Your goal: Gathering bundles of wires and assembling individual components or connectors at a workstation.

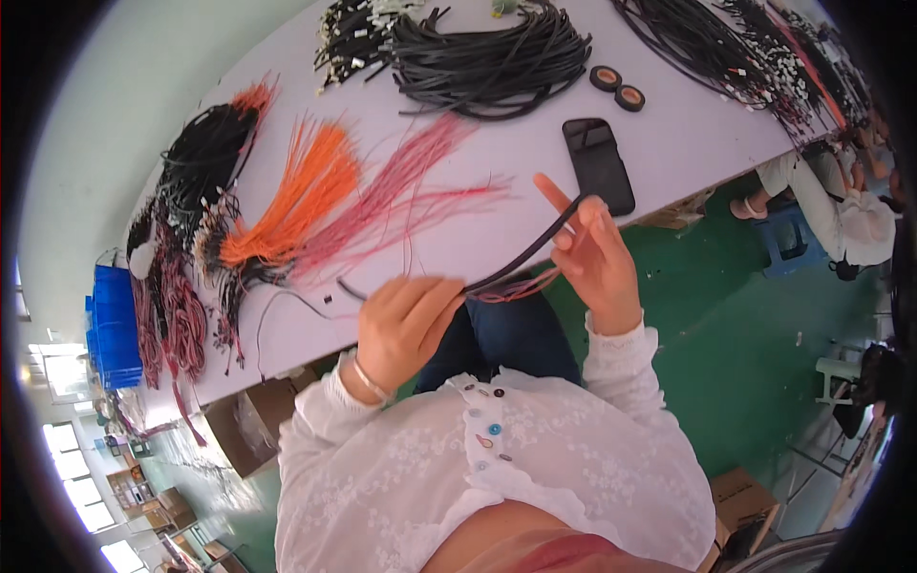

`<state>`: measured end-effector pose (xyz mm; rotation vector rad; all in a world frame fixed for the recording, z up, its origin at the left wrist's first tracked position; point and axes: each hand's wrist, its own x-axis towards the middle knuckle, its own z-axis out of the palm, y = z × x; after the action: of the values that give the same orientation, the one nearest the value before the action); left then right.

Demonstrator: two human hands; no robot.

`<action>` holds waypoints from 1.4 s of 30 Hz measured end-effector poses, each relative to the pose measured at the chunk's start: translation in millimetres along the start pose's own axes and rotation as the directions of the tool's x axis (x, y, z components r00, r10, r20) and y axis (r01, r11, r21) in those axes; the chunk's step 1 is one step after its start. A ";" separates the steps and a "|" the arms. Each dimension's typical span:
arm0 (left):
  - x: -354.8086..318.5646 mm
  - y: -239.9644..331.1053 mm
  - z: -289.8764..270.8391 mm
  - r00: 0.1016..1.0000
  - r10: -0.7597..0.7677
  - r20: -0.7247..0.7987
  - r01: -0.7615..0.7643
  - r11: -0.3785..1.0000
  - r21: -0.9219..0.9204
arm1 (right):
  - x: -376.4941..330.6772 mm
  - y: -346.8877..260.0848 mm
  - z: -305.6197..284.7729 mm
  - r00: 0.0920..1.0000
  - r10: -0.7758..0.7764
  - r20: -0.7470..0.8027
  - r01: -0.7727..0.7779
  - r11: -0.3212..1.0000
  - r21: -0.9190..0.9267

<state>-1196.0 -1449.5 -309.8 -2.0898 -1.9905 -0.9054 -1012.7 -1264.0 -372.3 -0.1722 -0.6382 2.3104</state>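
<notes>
A thin black tube (528, 252) bends in an arc between my two hands in front of my body. My left hand (406, 323) is closed round its lower part, and a short dark end sticks out on that hand's far left side. Up at the other end, my right hand (604, 265) pinches the tube between thumb and fingers, with one finger stretched out past it. A few thin pink wires (521, 289) loop below the tube between the hands. What lies inside my left palm is hidden.
Bundles of orange wires (296, 196) and pink wires (382, 196) lie fanned on the white table (516, 148). Beyond are black tubes (492, 57), two tape rolls (617, 88) and a black phone (599, 166). A blue bin (115, 325) stands left; a person sits at the right.
</notes>
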 end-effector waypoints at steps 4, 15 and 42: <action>-78.3 22.1 -29.5 0.819 -0.461 0.341 0.553 0.792 -0.257 | -10.2 28.4 7.5 0.978 0.161 0.135 -0.134 0.972 -0.194; -92.1 17.8 -10.0 0.600 -0.540 0.590 0.594 -0.194 -0.781 | -94.2 115.9 46.4 0.751 0.503 0.427 0.172 0.474 -0.863; -110.1 9.8 -18.6 0.878 -0.438 0.192 0.431 0.554 -0.712 | -65.8 64.3 80.0 0.907 0.086 0.413 0.403 0.114 -0.908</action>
<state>-1188.5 -1555.5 -345.4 -1.8378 -2.4657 -2.1388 -1028.0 -1380.1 -338.3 -0.2455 -2.2703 1.2359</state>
